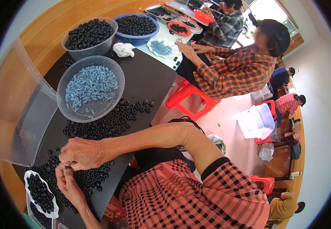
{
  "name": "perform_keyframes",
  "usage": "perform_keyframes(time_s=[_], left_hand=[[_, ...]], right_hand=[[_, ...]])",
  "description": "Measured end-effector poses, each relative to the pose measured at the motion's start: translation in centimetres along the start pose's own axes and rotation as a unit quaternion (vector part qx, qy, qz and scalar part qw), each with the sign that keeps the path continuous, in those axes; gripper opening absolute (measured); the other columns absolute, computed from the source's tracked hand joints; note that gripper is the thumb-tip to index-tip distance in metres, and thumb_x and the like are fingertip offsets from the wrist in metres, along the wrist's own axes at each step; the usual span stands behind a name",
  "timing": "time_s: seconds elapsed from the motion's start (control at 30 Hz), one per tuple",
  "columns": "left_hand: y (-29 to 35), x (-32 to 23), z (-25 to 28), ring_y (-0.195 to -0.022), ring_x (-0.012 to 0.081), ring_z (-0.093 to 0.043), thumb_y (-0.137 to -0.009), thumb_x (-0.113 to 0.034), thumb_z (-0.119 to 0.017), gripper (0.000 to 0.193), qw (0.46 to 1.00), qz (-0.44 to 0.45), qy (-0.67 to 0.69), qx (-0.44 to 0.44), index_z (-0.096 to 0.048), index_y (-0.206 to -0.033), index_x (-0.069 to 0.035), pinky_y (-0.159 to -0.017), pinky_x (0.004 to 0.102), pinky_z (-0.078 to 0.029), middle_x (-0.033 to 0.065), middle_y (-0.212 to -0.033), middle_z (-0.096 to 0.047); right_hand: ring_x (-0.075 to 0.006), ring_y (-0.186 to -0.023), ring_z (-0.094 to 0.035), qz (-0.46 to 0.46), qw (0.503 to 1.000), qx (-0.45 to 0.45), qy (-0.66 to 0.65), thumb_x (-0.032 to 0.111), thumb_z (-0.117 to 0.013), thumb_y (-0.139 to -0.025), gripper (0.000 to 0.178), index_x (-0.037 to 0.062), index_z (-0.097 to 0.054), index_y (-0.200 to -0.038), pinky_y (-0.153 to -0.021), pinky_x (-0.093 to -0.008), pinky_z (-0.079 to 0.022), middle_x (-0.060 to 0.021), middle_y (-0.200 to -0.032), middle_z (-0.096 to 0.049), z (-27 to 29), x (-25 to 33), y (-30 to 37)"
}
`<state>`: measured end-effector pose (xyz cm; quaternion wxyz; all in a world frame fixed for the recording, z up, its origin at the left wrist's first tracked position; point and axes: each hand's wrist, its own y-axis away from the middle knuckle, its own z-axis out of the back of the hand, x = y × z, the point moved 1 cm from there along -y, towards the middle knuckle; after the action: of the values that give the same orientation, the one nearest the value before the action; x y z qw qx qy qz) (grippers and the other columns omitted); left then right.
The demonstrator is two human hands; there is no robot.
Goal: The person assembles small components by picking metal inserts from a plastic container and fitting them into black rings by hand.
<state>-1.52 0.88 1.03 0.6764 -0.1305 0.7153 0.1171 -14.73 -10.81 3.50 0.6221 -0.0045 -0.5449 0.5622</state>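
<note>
Both hands meet over the dark table (150, 82), fingertip to fingertip. My left hand (70, 185) is closed in a pinch on a small black hollow cap (68, 167). Just above it, my right hand (83, 153) is closed too, its fingers bent down onto the same spot; what they grip is hidden. Many loose black caps (96, 129) lie around and beyond the hands, several with their open ends up. A clear round tub (121, 89) of small pale blue coil springs (93, 84) stands farther along the table. Near my left hand is a white dish (55, 210) heaped with black pieces (41, 192).
A grey tub (114, 28) and a blue basket (154, 33) hold more black pieces, with a crumpled white cloth (123, 49) nearby. An upright clear plastic bin (24, 114) borders the table's far side. A co-worker in an orange checked shirt (234, 74) sits on a red stool (192, 101).
</note>
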Motion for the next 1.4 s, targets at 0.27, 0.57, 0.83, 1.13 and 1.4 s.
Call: perform_keyframes(time_s=[0.27,0.57,0.83,1.13,1.4], left_hand=[[0.0,-0.9,0.2,-0.076,0.0054,-0.047,-0.088,-0.008,-0.05,0.018,0.997,0.038,-0.062,-0.022,-0.058,-0.102,-0.001,-0.07,0.0189,-0.037,-0.0036,-0.083,-0.052],[0.0,0.3,0.4,-0.082,0.0105,-0.06,-0.091,-0.005,-0.05,0.013,0.996,0.041,0.075,0.014,-0.057,-0.1,0.001,-0.08,0.0246,-0.047,0.0022,-0.083,-0.061],[-0.1,0.3,-0.2,-0.073,0.005,-0.055,-0.089,-0.001,-0.05,0.012,0.995,-0.011,0.098,0.021,-0.057,-0.098,0.0,-0.074,0.0228,-0.048,-0.0041,-0.072,-0.053],[0.0,0.2,-0.2,-0.077,0.0081,-0.058,-0.089,-0.002,-0.049,0.011,0.994,-0.009,0.11,0.024,-0.057,-0.097,0.0,-0.077,0.0244,-0.048,-0.001,-0.073,-0.057],[0.1,0.9,0.1,-0.08,0.0132,-0.061,-0.09,-0.006,-0.049,0.015,0.977,0.04,0.205,0.049,-0.056,-0.102,0.001,-0.079,0.0265,-0.048,0.0079,-0.083,-0.065]], right_hand=[[-0.0226,-0.068,-0.065,-0.115,0.989,-0.017,-0.086,0.002,-0.063,-0.073,0.009,0.0007,-0.067,-0.081,-0.058,-0.0316,-0.049,-0.0117,-0.074,-0.065,0.2,0.3,0.4],[-0.0065,-0.074,-0.057,-0.209,0.964,-0.023,-0.165,-0.004,-0.058,-0.083,0.014,-0.0006,-0.066,-0.094,-0.063,-0.0205,-0.046,-0.0036,-0.088,-0.064,-1.3,0.8,1.1],[-0.0083,-0.069,-0.061,-0.214,0.966,-0.038,-0.139,-0.005,-0.058,-0.084,0.01,-0.0021,-0.061,-0.093,-0.063,-0.0217,-0.05,-0.0059,-0.083,-0.063,-1.8,0.9,1.0],[-0.0068,-0.078,-0.056,-0.226,0.96,-0.063,-0.151,-0.001,-0.063,-0.083,0.005,-0.0035,-0.064,-0.087,-0.065,-0.0196,-0.047,-0.0053,-0.091,-0.06,-2.2,0.7,1.4],[-0.0039,-0.063,-0.051,-0.233,0.972,0.002,-0.013,0.008,-0.064,-0.083,0.009,-0.0006,-0.065,-0.084,-0.057,-0.0209,-0.044,-0.0001,-0.074,-0.062,-2.0,-0.8,-2.2]])
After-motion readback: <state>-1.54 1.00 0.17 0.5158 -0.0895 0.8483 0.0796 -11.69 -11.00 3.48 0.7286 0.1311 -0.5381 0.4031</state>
